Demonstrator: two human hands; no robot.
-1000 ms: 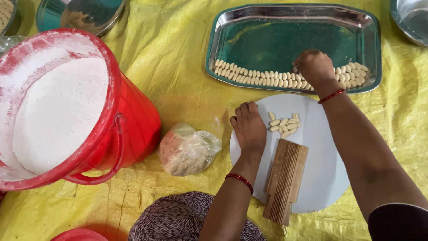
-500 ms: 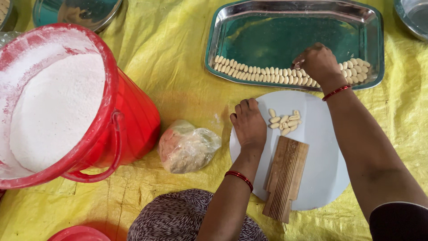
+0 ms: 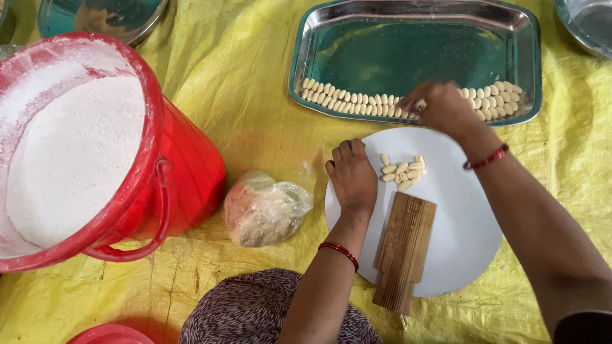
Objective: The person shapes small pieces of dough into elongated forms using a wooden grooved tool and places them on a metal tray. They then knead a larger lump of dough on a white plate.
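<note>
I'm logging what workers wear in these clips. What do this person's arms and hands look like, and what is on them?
Both forearms are bare, and neither the left hand nor the right hand is gloved. Each wrist carries a thin red bangle: the left bangle and the right bangle. A dark sleeve edge shows high on the right arm. No rings can be made out.

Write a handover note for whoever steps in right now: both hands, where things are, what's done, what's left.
Left hand: resting fist-down on the white round board, beside a small pile of shaped dough pieces.
Right hand: over the steel tray, at its row of pieces; grip hidden.
Ridged wooden paddle lies on the board.
Bagged dough sits by the red flour bucket.
Done: one row along the tray's near edge.
Left: the pile on the board, the bagged dough.
</note>
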